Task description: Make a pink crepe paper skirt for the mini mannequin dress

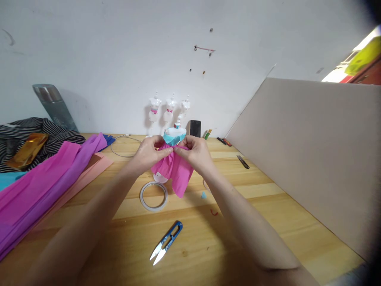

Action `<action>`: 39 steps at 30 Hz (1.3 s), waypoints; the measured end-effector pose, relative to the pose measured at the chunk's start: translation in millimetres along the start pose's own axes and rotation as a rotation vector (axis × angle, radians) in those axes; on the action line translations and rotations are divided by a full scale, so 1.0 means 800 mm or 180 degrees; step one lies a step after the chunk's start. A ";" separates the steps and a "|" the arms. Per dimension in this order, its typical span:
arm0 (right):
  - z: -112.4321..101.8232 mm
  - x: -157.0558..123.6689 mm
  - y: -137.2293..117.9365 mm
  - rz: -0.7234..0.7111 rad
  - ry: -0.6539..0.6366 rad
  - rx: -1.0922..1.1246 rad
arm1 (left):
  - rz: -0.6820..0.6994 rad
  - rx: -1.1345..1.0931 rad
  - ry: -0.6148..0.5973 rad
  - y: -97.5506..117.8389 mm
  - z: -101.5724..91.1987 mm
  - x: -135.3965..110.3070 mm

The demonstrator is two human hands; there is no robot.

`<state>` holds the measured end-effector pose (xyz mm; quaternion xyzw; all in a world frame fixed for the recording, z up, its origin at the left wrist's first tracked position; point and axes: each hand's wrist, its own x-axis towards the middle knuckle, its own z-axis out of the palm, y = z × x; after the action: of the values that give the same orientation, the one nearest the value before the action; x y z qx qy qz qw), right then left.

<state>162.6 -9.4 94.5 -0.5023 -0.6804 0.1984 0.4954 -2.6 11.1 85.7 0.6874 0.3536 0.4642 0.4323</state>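
A small white doll mannequin (179,120) stands in the middle of the table, with turquoise crepe paper (174,137) around its upper body. Pink crepe paper (181,174) hangs gathered at its waist like a skirt, longer on the right. My left hand (151,153) pinches the pink paper at the waist from the left side. From the right, my right hand (195,153) pinches the same paper, thumbs nearly meeting at the front. The mannequin's white base (160,178) shows below the skirt. Just in front lies a roll of double-sided tape (154,196).
Blue thread snips (166,242) lie nearest me. Three white mannequins (168,109) stand against the wall beside a dark phone (195,128). Crepe paper sheets (59,174), striped cloth (59,133) and a bottle (55,105) fill the left. A black cutter (243,161) lies right, near a cardboard panel (312,147).
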 end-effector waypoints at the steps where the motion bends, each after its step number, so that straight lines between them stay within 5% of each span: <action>1: 0.000 0.000 0.000 -0.0006 -0.0001 0.0011 | 0.0001 0.0018 -0.0005 0.000 0.000 0.000; 20: -0.009 -0.008 -0.007 -0.0043 -0.0137 -0.0299 | 0.0117 0.0658 0.0256 0.008 0.004 -0.003; 39: -0.013 -0.006 -0.009 -0.0096 -0.0391 0.0161 | 0.0141 0.0363 0.0158 0.003 0.002 -0.003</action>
<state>168.0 -19.0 102.0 -0.4662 -0.7117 0.2386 0.4682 -2.1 7.5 86.9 0.7069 0.3749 0.4696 0.3731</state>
